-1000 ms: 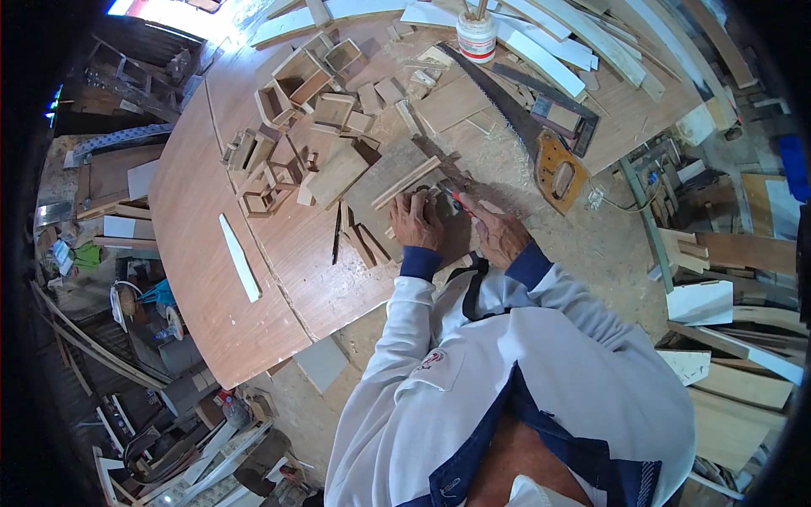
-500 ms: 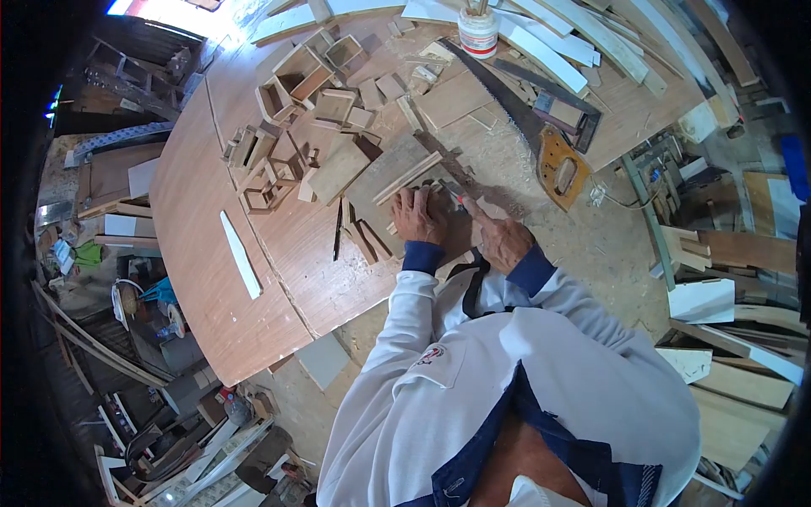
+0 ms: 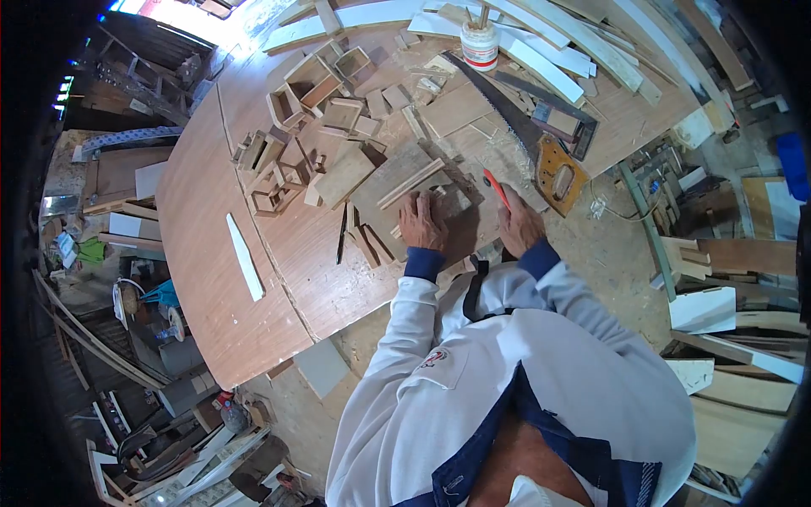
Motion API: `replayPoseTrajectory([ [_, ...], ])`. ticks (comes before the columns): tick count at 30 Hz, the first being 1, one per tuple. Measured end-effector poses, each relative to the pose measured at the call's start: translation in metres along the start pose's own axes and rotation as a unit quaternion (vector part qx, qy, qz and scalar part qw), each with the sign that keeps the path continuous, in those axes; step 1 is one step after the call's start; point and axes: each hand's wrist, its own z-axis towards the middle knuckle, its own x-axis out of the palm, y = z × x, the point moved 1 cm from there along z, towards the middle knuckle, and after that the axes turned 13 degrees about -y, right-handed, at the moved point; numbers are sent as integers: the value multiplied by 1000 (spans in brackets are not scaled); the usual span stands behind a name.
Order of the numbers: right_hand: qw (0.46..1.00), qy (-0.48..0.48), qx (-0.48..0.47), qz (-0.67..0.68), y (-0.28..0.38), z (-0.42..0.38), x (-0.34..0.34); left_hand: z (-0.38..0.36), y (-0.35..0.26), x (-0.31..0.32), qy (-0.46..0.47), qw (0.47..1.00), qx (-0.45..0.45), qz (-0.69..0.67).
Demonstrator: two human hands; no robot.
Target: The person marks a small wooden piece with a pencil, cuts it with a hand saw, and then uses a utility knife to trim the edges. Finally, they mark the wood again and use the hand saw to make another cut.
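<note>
My left hand (image 3: 422, 223) presses down on a flat board (image 3: 395, 174), its fingers curled over a small wooden piece (image 3: 454, 199) that is partly hidden. Just ahead of those fingertips, a narrow wooden strip (image 3: 411, 183) lies across the board. My right hand (image 3: 520, 228) is closed round a slim red-handled tool (image 3: 497, 187). It is held apart from the wood, to the right of the board, with the tip pointing up and away. The tool's exact kind is too small to make out.
A handsaw (image 3: 541, 144) and a dark metal square (image 3: 583, 127) lie beyond my right hand. Small wooden boxes and frames (image 3: 312, 80) crowd the back left. A white jar (image 3: 480, 46) stands behind. A black pencil-like stick (image 3: 341, 234) and a white strip (image 3: 243, 258) lie leftward.
My right hand has drawn back to the right, lifting the red-handled tool away from the wood by my left fingertips. My left hand stays on the board.
</note>
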Motion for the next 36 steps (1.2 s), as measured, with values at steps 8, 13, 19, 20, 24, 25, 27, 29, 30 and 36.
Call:
replayPoseTrajectory([
  [8,973,125,9,-193,-6,31,48,11,-13,-9,30,997,27,-58],
  [13,968,132,5,-215,6,38,40,8,-6,-3,61,996,29,-65],
  [19,991,40,-53,-112,22,51,30,10,-4,-2,82,992,98,22],
  [20,995,46,-80,-44,23,56,31,9,-3,0,81,992,98,23],
  [24,989,50,-135,12,25,70,51,3,2,4,65,991,99,68],
  [25,989,71,-129,10,28,72,55,1,2,3,40,988,109,98],
  [27,988,94,-125,8,28,78,60,1,3,-7,40,991,69,110],
  [29,975,112,-191,28,27,83,66,6,5,-22,42,991,28,124],
  [30,966,122,-223,37,28,84,67,9,7,-30,41,989,17,142],
  [36,942,251,-220,47,30,85,60,12,34,-30,136,969,-2,205],
])
